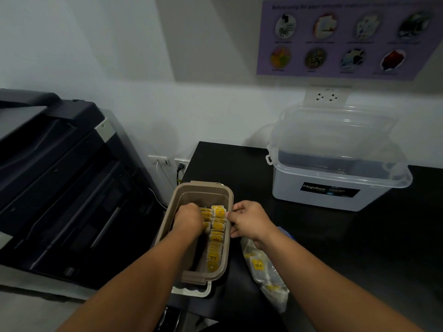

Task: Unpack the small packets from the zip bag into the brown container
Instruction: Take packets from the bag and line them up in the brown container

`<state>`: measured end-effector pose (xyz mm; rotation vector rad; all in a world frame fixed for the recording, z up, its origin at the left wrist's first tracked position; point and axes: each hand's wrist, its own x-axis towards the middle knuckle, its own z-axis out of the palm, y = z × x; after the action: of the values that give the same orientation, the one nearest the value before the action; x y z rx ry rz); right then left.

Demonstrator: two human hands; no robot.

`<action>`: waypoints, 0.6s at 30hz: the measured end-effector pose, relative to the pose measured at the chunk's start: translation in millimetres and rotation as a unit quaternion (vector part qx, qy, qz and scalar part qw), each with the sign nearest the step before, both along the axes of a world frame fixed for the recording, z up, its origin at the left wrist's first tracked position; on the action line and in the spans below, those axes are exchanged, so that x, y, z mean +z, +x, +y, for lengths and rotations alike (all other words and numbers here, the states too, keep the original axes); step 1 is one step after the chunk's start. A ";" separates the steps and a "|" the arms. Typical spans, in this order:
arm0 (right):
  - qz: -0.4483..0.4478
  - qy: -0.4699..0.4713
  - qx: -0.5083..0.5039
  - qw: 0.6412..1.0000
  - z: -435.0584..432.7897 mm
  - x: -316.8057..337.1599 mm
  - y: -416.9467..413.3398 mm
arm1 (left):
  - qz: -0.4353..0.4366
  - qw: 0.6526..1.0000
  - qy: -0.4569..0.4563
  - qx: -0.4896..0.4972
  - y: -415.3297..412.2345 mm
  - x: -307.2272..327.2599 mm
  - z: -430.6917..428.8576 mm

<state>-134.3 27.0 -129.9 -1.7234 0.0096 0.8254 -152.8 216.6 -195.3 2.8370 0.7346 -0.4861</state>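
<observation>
The brown container stands on the black counter at its left edge, with rows of small yellow tea packets standing on end along its right side. My left hand is inside the container, fingers curled down on the packets of the left row. My right hand is at the container's right rim and pinches the edge of the farthest packet. The clear zip bag lies on the counter to the right of the container, under my right forearm, with several yellow packets inside.
A clear plastic storage box with its lid ajar stands at the back right of the black counter. A large dark printer fills the left. A white lid lies under the container's near end. Wall sockets sit behind.
</observation>
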 end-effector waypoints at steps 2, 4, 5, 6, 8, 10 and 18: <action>0.002 0.006 -0.003 1.000 -0.8 -0.2 0.1 | -0.015 1.000 -0.020 0.011 0.4 -1.6 -3.2; 0.004 0.010 -0.006 1.000 -0.9 -0.5 -0.1 | -0.039 0.997 -0.046 0.038 -1.2 -4.2 -5.5; 0.006 0.011 -0.008 1.000 -0.6 -1.2 -0.4 | -0.055 0.995 -0.055 0.058 -2.5 -5.0 -6.4; 0.008 0.013 -0.011 1.000 -0.6 -1.7 -0.7 | -0.070 0.993 -0.064 0.075 -2.5 -6.6 -6.5; 0.009 0.014 -0.016 1.000 -1.0 -2.6 -0.7 | -0.091 0.988 -0.081 0.099 -1.7 -9.5 -5.9; 0.010 0.014 -0.019 1.000 -1.9 -3.2 -0.5 | -0.101 0.981 -0.104 0.126 1.3 -11.1 -5.2; 0.014 0.013 -0.010 1.000 -4.8 -1.9 0.4 | -0.074 0.978 -0.148 0.125 7.7 -8.8 -11.4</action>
<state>-133.9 22.2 -131.8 -1.6842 0.0348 0.8319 -145.1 205.2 -204.1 2.4331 0.8926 -0.3104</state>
